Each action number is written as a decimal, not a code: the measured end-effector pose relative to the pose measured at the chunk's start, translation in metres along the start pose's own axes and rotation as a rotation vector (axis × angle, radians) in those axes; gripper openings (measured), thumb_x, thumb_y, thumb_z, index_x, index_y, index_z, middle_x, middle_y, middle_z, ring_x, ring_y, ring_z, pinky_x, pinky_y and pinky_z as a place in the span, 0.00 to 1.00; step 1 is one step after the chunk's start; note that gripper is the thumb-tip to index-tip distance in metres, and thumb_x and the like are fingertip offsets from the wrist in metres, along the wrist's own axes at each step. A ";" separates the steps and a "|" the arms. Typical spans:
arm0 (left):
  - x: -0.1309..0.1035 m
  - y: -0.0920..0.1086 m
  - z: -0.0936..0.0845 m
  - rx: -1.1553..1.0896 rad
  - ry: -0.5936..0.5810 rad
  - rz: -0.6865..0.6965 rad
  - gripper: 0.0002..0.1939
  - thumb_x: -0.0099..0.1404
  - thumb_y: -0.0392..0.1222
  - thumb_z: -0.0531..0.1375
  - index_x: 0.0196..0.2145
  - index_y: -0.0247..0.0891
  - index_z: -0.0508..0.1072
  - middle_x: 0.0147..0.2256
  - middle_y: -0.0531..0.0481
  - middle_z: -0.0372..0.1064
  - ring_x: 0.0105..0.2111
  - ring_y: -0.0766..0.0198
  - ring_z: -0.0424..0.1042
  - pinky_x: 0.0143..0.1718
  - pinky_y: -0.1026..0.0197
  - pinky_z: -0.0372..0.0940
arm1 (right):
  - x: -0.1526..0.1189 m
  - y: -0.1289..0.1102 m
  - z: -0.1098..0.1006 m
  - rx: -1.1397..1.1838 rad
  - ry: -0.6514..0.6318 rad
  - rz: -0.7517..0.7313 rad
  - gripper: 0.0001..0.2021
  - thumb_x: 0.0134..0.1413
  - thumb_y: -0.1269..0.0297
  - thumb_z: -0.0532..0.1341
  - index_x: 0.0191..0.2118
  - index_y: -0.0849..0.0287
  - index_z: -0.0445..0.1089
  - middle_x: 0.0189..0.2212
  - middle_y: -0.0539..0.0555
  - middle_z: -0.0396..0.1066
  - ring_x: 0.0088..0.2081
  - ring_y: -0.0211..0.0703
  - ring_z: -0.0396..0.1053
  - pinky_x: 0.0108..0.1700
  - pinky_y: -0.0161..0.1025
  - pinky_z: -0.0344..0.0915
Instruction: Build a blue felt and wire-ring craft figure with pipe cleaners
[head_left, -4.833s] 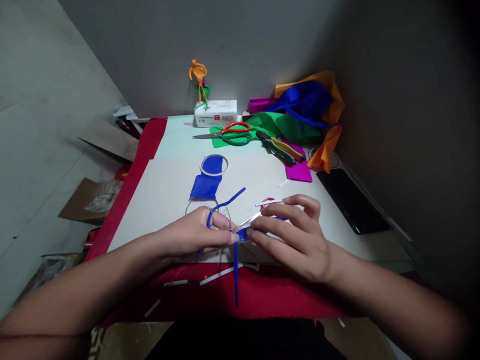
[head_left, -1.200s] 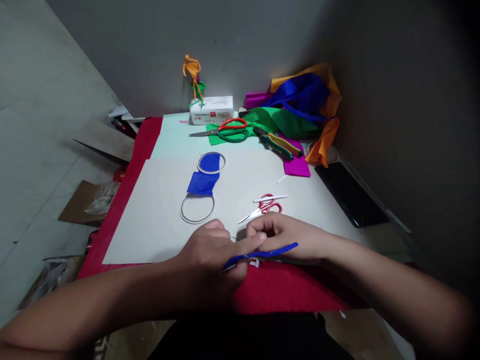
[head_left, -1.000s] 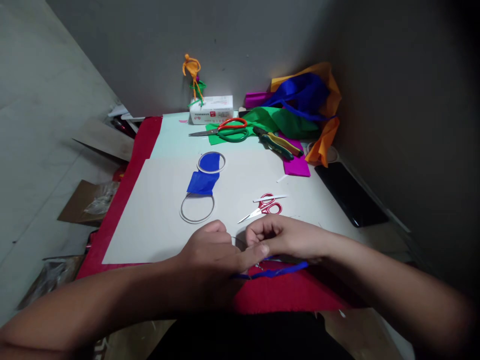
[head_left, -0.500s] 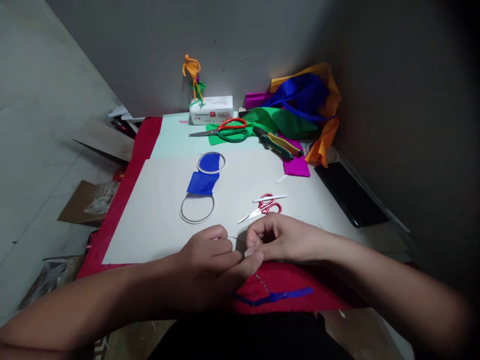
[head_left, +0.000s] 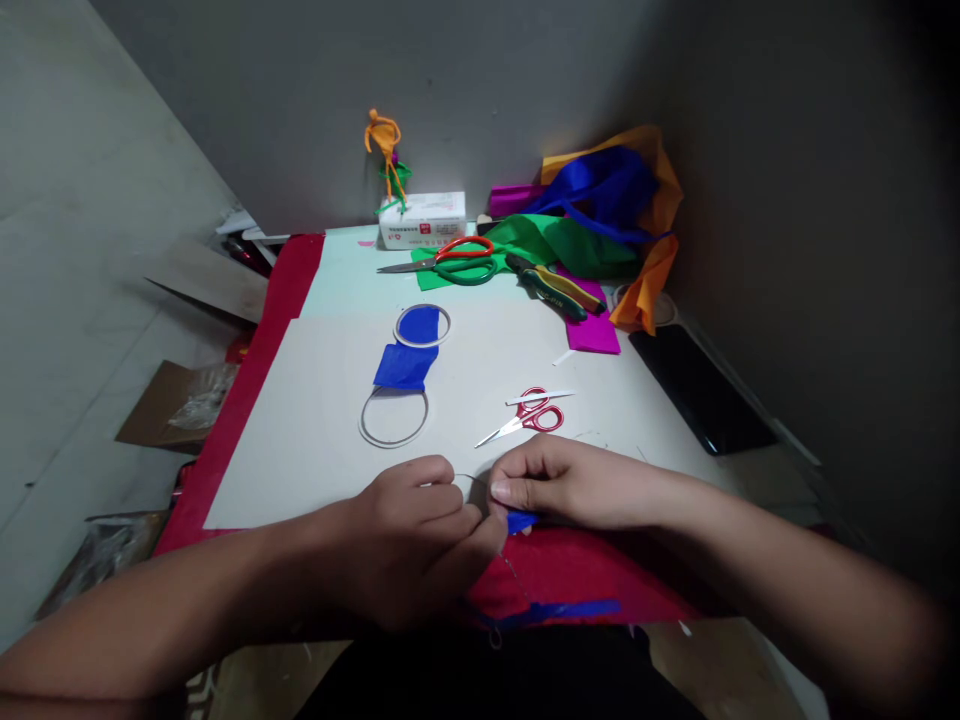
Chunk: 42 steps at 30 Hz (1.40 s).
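My left hand (head_left: pixel 420 535) is closed round a thin wire (head_left: pixel 472 478) that arcs between the two hands. Thumb and forefinger of my right hand (head_left: pixel 555 482) pinch at the wire's work point, touching the left fingertips. A bit of blue paper (head_left: pixel 520 521) shows just under the right fingers. Below the hands hangs a twisted wire that meets a blue wrapped strip (head_left: pixel 574 609) over the red cloth, with a small loop near its lower end. Small red-handled scissors (head_left: pixel 525 416) lie just beyond the right hand, with a white strip across them.
Two rings (head_left: pixel 394 416) with blue paper (head_left: pixel 407 366) lie on the white board (head_left: pixel 300 420). Behind are large scissors (head_left: pixel 450 262), pliers (head_left: pixel 551 288), a white box (head_left: pixel 424 220) bearing an orange figure (head_left: pixel 385 140), and coloured paper (head_left: pixel 600 195). A black phone (head_left: pixel 701 390) lies right.
A blue bit now shows beneath my right fingers. My left fingertips have shifted slightly left, and the hanging blue strip sits lower.
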<state>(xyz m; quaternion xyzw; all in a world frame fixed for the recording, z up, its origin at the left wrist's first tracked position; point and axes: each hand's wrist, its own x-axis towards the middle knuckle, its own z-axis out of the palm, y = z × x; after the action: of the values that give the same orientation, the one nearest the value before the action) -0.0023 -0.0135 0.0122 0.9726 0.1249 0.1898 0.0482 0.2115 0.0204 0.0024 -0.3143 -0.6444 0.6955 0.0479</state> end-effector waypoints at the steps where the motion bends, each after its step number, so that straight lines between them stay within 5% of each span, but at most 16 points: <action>1: 0.000 0.000 -0.001 -0.010 0.002 0.001 0.14 0.65 0.32 0.47 0.46 0.28 0.65 0.24 0.51 0.68 0.21 0.65 0.61 0.25 0.57 0.55 | 0.000 0.001 0.000 -0.001 -0.007 -0.001 0.21 0.58 0.49 0.54 0.29 0.64 0.70 0.20 0.46 0.58 0.23 0.31 0.52 0.28 0.31 0.51; 7: -0.001 0.001 -0.003 -0.041 0.054 -0.031 0.14 0.64 0.32 0.47 0.45 0.29 0.65 0.26 0.50 0.71 0.20 0.66 0.60 0.24 0.57 0.54 | -0.002 -0.001 0.000 0.067 -0.017 0.028 0.24 0.60 0.46 0.49 0.40 0.62 0.72 0.32 0.53 0.71 0.28 0.34 0.62 0.33 0.33 0.59; 10: -0.003 0.000 -0.003 -0.024 0.127 -0.077 0.13 0.62 0.32 0.49 0.44 0.29 0.65 0.26 0.50 0.72 0.20 0.66 0.58 0.24 0.57 0.53 | -0.006 -0.006 -0.005 0.124 0.014 0.016 0.25 0.60 0.45 0.47 0.36 0.62 0.71 0.27 0.52 0.69 0.25 0.34 0.61 0.30 0.33 0.59; 16: -0.009 -0.005 -0.001 0.089 0.189 -0.110 0.14 0.60 0.34 0.57 0.44 0.30 0.66 0.25 0.53 0.72 0.21 0.68 0.59 0.26 0.58 0.54 | -0.014 -0.009 -0.014 0.074 0.111 -0.008 0.17 0.51 0.51 0.62 0.26 0.61 0.64 0.19 0.45 0.61 0.21 0.30 0.53 0.24 0.30 0.48; 25: -0.006 -0.008 0.000 0.072 0.212 -0.167 0.11 0.60 0.33 0.58 0.42 0.35 0.67 0.23 0.56 0.72 0.19 0.70 0.61 0.26 0.61 0.56 | -0.005 -0.001 -0.008 0.201 0.155 0.045 0.16 0.55 0.55 0.59 0.23 0.62 0.64 0.16 0.46 0.59 0.19 0.29 0.52 0.22 0.31 0.48; 30: 0.006 -0.006 -0.005 -0.031 0.318 -0.375 0.06 0.56 0.32 0.59 0.33 0.37 0.72 0.17 0.55 0.68 0.17 0.68 0.63 0.24 0.62 0.59 | -0.006 -0.007 -0.010 -0.069 0.293 -0.038 0.17 0.55 0.53 0.58 0.23 0.63 0.67 0.18 0.47 0.62 0.22 0.32 0.57 0.25 0.32 0.53; 35: 0.009 -0.001 -0.007 -0.252 0.473 -0.787 0.03 0.53 0.35 0.63 0.24 0.38 0.71 0.20 0.52 0.73 0.18 0.67 0.69 0.21 0.65 0.64 | -0.010 -0.010 -0.011 -0.328 0.693 -0.159 0.14 0.58 0.57 0.57 0.41 0.60 0.72 0.32 0.53 0.73 0.33 0.40 0.68 0.34 0.36 0.62; 39: 0.012 0.000 -0.007 -0.647 0.458 -1.146 0.04 0.53 0.38 0.62 0.25 0.36 0.69 0.18 0.52 0.70 0.17 0.65 0.70 0.18 0.65 0.65 | -0.011 -0.008 -0.006 -0.490 0.943 -0.515 0.08 0.58 0.66 0.57 0.40 0.61 0.71 0.35 0.55 0.73 0.36 0.41 0.70 0.38 0.38 0.65; 42: 0.014 -0.001 -0.004 -0.817 0.437 -1.237 0.06 0.53 0.39 0.62 0.26 0.36 0.68 0.18 0.52 0.69 0.18 0.65 0.70 0.20 0.65 0.66 | -0.012 -0.005 -0.002 -0.713 0.853 -0.749 0.06 0.53 0.72 0.61 0.38 0.61 0.70 0.32 0.56 0.73 0.36 0.42 0.68 0.40 0.41 0.65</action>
<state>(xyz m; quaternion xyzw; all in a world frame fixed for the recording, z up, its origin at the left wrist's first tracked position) 0.0083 -0.0087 0.0211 0.5715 0.5721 0.3470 0.4750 0.2198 0.0171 0.0113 -0.3137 -0.8248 0.1913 0.4298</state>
